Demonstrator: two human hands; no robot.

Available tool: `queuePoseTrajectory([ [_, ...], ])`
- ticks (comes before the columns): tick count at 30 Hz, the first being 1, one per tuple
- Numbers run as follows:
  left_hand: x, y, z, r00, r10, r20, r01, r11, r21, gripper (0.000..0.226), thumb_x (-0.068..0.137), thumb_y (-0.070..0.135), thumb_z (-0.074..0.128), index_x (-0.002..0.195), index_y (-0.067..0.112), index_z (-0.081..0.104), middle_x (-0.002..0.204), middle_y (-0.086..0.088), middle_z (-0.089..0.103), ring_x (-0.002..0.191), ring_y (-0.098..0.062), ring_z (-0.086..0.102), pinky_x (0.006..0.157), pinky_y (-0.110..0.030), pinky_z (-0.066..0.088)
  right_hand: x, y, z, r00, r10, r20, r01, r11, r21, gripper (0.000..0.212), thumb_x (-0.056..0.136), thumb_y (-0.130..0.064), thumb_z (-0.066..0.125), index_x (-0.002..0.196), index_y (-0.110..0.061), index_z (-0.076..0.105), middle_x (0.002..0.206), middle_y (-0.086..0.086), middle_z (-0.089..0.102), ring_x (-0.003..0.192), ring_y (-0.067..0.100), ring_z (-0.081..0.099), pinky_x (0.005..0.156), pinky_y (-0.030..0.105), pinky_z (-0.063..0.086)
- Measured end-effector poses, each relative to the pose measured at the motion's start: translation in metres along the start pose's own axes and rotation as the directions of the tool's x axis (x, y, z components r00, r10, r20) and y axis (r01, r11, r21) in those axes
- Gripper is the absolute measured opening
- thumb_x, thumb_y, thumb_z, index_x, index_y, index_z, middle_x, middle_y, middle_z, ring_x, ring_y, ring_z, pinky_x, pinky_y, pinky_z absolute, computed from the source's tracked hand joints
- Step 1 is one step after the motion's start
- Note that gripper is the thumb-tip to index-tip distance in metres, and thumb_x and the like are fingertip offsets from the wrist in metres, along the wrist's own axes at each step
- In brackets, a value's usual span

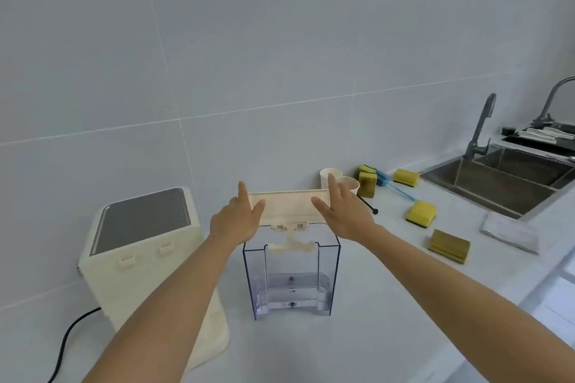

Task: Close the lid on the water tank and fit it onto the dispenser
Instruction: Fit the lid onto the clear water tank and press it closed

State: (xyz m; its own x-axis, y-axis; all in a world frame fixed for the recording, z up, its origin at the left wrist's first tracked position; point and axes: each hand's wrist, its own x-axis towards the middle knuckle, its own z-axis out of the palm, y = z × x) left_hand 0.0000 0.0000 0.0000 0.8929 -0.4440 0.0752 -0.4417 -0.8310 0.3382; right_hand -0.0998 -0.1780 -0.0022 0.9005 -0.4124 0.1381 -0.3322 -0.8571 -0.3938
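Note:
A clear plastic water tank (pixel 291 281) stands upright on the white counter at centre. Its cream lid (pixel 287 207) is swung up on the hinge at the tank's near rim, underside facing me. My left hand (pixel 235 221) is at the lid's left end and my right hand (pixel 342 211) at its right end, fingers spread; the thumbs overlap the lid's face, but I cannot tell whether they grip it. The cream dispenser (pixel 140 246), with a dark top panel, stands to the tank's left, apart from it.
Two paper cups (pixel 331 176) stand behind the lid. Several yellow sponges (pixel 421 211) and a blue brush (pixel 393 185) lie to the right, then a folded cloth (pixel 510 232) and a steel sink (pixel 497 179) with taps. A black cable (pixel 67 342) runs from the dispenser at lower left.

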Motion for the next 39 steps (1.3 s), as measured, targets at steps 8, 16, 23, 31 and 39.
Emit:
queuePoseTrajectory([
  [8,0.024,-0.006,0.002,0.983,-0.15,0.103,0.161,0.981,-0.106,0.06,0.096,0.043,0.019,0.143,0.006,0.013,0.14,-0.019,0.044,0.124,-0.035,0.044,0.098,-0.042,0.039,0.031,0.012,0.008,0.979,0.173,0.105,-0.194,0.947,0.255,0.06,0.091,-0.048,0.029,0.135,-0.007,0.024,0.131,0.026,0.045,0.116,0.041,0.047,0.091,0.046,0.041],
  [16,0.047,-0.005,0.009,0.978,-0.148,0.148,0.174,0.969,-0.178,0.056,0.096,0.041,0.02,0.14,0.006,0.024,0.14,-0.021,0.043,0.125,-0.036,0.042,0.099,-0.04,0.037,0.049,0.008,0.01,0.972,0.198,0.129,-0.225,0.939,0.258,0.058,0.093,-0.045,0.027,0.132,-0.003,0.035,0.134,0.025,0.047,0.12,0.039,0.046,0.095,0.044,0.041],
  [23,0.062,-0.008,0.018,0.99,-0.111,0.084,0.121,0.985,-0.125,0.053,0.097,0.038,0.02,0.135,0.004,0.036,0.135,-0.02,0.049,0.122,-0.035,0.046,0.096,-0.039,0.04,0.055,0.008,0.013,0.973,0.178,0.144,-0.211,0.941,0.264,0.048,0.096,-0.035,0.026,0.132,-0.005,0.038,0.133,0.02,0.05,0.119,0.036,0.047,0.098,0.044,0.04],
  [31,0.074,-0.018,0.024,0.999,-0.023,-0.034,0.016,0.982,-0.188,0.04,0.098,0.029,0.027,0.101,-0.004,0.049,0.093,-0.022,0.059,0.084,-0.031,0.049,0.069,-0.033,0.034,0.056,0.01,0.015,0.985,0.168,0.034,-0.17,0.935,0.313,0.038,0.096,-0.028,0.029,0.119,-0.002,0.046,0.117,0.025,0.058,0.095,0.035,0.053,0.081,0.039,0.044],
  [39,0.059,-0.019,0.021,0.993,-0.004,-0.116,-0.028,0.961,-0.274,0.046,0.098,0.028,0.03,0.054,0.015,0.025,0.055,-0.002,0.035,0.071,-0.028,0.042,0.064,-0.033,0.031,0.039,0.016,0.013,0.985,0.168,-0.027,-0.138,0.882,0.45,0.025,0.095,-0.027,0.036,0.102,-0.007,0.049,0.096,0.011,0.052,0.082,0.024,0.047,0.062,0.028,0.036],
])
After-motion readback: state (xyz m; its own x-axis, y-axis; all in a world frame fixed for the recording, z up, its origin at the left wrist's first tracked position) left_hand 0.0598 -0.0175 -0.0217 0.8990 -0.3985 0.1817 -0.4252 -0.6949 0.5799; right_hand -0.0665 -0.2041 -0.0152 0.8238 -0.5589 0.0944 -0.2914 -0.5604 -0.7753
